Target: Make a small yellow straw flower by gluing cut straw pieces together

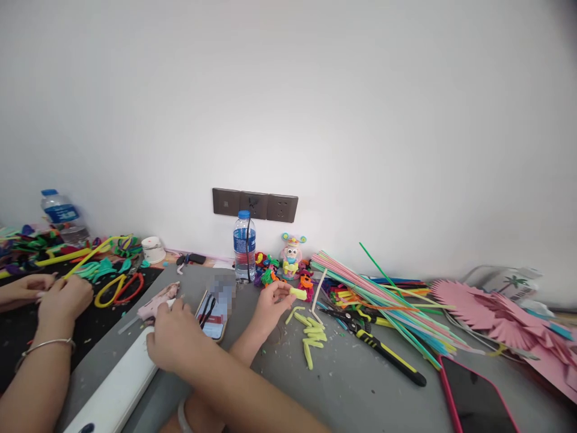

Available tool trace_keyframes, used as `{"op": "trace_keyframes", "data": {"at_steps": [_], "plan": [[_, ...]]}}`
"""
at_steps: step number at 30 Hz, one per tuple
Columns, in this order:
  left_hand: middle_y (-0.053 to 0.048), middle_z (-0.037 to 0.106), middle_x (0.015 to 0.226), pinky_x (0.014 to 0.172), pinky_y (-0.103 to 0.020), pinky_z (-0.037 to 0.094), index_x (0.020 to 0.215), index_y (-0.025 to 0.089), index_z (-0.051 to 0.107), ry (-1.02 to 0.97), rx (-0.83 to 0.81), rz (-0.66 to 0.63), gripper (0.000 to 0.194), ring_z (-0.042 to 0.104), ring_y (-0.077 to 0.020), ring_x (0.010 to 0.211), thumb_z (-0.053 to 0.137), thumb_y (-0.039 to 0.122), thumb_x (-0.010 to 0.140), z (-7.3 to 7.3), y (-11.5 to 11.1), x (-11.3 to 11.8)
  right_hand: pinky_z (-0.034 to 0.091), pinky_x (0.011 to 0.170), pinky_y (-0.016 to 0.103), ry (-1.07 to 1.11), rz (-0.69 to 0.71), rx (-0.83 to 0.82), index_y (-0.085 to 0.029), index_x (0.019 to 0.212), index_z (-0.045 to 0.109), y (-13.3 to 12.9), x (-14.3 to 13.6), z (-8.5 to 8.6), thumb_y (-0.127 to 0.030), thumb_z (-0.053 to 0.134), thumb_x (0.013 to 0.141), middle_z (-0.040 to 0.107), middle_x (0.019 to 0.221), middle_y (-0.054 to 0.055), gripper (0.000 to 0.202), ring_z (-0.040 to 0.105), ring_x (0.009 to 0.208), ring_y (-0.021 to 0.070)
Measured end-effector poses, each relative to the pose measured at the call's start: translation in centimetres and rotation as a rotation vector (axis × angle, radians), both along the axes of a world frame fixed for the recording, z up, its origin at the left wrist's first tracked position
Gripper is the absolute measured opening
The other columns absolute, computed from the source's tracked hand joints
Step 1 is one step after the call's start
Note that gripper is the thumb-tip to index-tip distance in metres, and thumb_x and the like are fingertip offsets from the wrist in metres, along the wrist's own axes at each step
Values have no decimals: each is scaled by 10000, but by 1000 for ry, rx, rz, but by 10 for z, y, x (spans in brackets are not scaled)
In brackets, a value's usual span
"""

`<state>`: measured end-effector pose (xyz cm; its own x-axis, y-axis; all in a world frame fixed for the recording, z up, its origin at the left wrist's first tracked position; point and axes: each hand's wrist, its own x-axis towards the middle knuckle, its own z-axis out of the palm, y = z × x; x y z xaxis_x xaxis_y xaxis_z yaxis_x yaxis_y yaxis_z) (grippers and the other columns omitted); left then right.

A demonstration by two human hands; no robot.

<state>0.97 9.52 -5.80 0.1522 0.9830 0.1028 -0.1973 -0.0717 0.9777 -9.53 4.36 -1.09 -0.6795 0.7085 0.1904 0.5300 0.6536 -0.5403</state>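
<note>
My arms are crossed. My left hand [269,308] reaches right and pinches a short yellow fuzzy piece [298,293] between thumb and fingers, above a small pile of similar yellow pieces [311,335] on the grey table. My right hand [174,338] reaches left and closes over the handle of a pink glue gun [155,304], whose nozzle points left. A phone [213,316] lies between my two hands.
A white power strip [112,391] lies at the front left. A water bottle [244,246] and a small toy [291,255] stand by the wall. Black-yellow cutters [383,352], coloured sticks [387,287], a pink-cased phone [473,397] and pink paper leaves [496,313] fill the right. A co-worker's hands [63,297] work at left.
</note>
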Motion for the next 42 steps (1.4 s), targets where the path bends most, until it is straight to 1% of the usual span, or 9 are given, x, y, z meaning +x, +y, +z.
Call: {"op": "trace_keyframes", "data": {"at_steps": [4, 8, 13, 16, 21, 28, 32, 37, 42], "plan": [[-53, 680, 825, 643, -301, 496, 855, 182, 645, -4, -5, 47, 233, 633, -231, 808, 721, 342, 704, -1, 2, -1, 465, 908, 390, 180, 78, 128, -149, 1177, 539, -21, 58, 21, -201, 548, 872, 579, 1157, 147, 309, 546, 1092, 269], [-47, 670, 797, 604, -277, 494, 860, 168, 629, 6, -15, 52, 303, 633, -218, 770, 735, 373, 663, -2, 6, 1, 462, 749, 227, 249, 128, 14, -197, 1056, 589, -31, 133, 45, -144, 534, 884, 640, 968, 38, 189, 611, 850, 154], [-10, 624, 723, 542, -238, 464, 815, 170, 616, 12, -7, 57, 308, 589, -167, 673, 757, 362, 619, -3, 8, 6, 323, 533, 241, -277, -296, -203, -157, 750, 643, -24, 223, 43, -161, 576, 836, 672, 721, 54, 110, 616, 680, 190], [6, 608, 724, 553, -218, 451, 821, 166, 620, 16, 11, 58, 290, 567, -140, 662, 752, 354, 644, -2, 6, 7, 308, 549, 252, -480, -492, -228, -150, 808, 670, -16, 253, 25, -79, 555, 797, 703, 825, 95, 135, 648, 739, 217], [4, 604, 730, 560, -208, 449, 837, 163, 621, 31, 17, 50, 286, 568, -141, 680, 741, 362, 670, -2, 4, 6, 323, 566, 231, -434, -569, -186, -185, 840, 673, -9, 264, -2, -37, 564, 757, 705, 884, 62, 202, 659, 802, 201], [-16, 625, 804, 575, -207, 465, 894, 177, 634, 54, 18, 51, 296, 583, -156, 726, 705, 407, 721, -1, 3, 2, 340, 562, 229, -364, -587, -152, -162, 738, 678, -6, 271, -6, -39, 543, 736, 691, 830, 72, 183, 643, 737, 188], [-25, 638, 824, 610, -222, 484, 879, 177, 633, 34, 21, 49, 289, 589, -163, 747, 718, 400, 715, 0, 3, 1, 381, 538, 232, -96, -560, -274, -167, 619, 640, 10, 292, 7, -29, 568, 663, 657, 630, 35, 162, 595, 599, 165], [-25, 653, 819, 666, -243, 481, 853, 175, 620, -5, 21, 15, 277, 587, -153, 722, 735, 376, 702, 4, 2, 1, 370, 472, 250, 232, -648, -267, -175, 616, 635, 42, 310, 26, -175, 640, 657, 609, 532, 11, 41, 519, 481, 148], [-38, 680, 841, 708, -267, 490, 875, 173, 639, -1, 10, 9, 272, 614, -165, 747, 734, 361, 704, 8, 2, -1, 369, 495, 257, 498, -575, -262, -152, 707, 635, 62, 302, 5, -376, 673, 705, 580, 564, 5, 227, 491, 506, 139]]}}
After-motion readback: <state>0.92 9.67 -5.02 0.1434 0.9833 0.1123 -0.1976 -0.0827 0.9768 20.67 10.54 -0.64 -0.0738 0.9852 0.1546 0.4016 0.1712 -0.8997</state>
